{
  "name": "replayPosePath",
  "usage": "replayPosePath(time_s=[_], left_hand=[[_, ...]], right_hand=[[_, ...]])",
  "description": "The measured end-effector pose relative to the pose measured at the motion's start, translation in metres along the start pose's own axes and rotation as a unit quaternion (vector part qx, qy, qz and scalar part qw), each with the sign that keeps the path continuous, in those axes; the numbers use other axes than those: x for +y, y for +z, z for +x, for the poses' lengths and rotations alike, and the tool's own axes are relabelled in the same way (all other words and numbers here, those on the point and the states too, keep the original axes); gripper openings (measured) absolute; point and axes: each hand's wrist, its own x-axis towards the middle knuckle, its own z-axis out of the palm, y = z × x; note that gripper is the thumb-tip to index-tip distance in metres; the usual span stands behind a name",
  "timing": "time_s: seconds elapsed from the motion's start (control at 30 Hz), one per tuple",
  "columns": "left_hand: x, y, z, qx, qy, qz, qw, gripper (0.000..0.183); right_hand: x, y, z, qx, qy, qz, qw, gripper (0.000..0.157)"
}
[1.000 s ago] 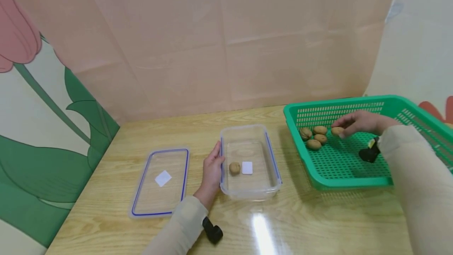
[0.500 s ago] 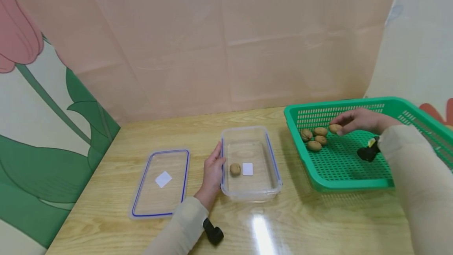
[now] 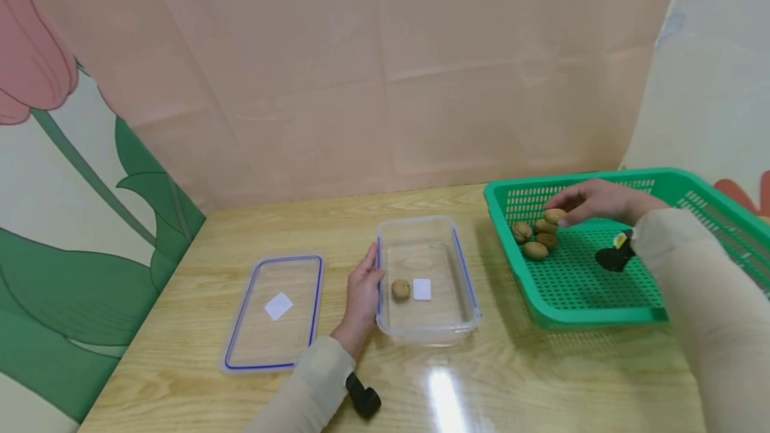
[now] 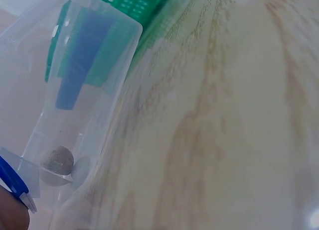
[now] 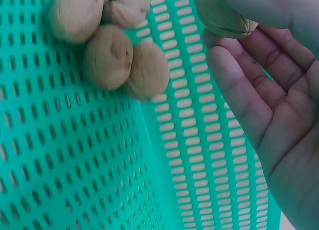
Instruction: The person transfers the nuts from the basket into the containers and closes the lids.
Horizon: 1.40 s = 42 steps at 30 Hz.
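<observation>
My right hand [image 3: 592,200] pinches a walnut [image 3: 555,217] between thumb and fingertips, inside the green basket [image 3: 595,316]. Several more walnuts [image 3: 535,250] lie bunched at the basket's left end, just below the held one; the right wrist view shows this group of walnuts [image 5: 108,58] beside the hand. My left hand [image 3: 361,289] rests along the left side of a clear plastic box [image 3: 430,333], fingers extended against its wall and thumb at the rim. One walnut [image 3: 400,289] sits in that box, left of a white square [image 3: 422,289].
A clear lid [image 3: 271,353] with a blue seal and a white square label lies flat on the wooden table [image 3: 180,326], left of the box. A pink sheet [image 3: 385,85] hangs behind the table, with flower-printed panels at both sides.
My right hand has moved left and slightly up with the walnut, from the basket's floor to over the other walnuts. The left hand stays at the box.
</observation>
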Motion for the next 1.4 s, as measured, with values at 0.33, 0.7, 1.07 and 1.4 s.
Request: replayPosePath(time_s=[0.33, 0.7, 1.07, 1.4], left_hand=[[0.001, 0.001, -0.001, -0.003, 0.004, -0.002, 1.0000, 0.052], [0.001, 0.001, 0.000, 0.000, 0.009, -0.001, 1.0000, 0.052], [0.002, 0.004, -0.001, -0.003, 0.006, -0.003, 1.0000, 0.052], [0.004, 0.004, -0.001, -0.005, -0.003, 0.006, 1.0000, 0.052]], right_hand=[[-0.026, 0.007, 0.013, -0.006, -0.024, 0.006, 1.000, 0.048], [-0.048, 0.017, 0.024, -0.020, -0.063, 0.023, 0.998, 0.046], [-0.078, 0.030, 0.034, -0.051, -0.111, 0.037, 0.992, 0.042], [-0.097, 0.039, 0.045, -0.093, -0.166, 0.050, 0.980, 0.043]])
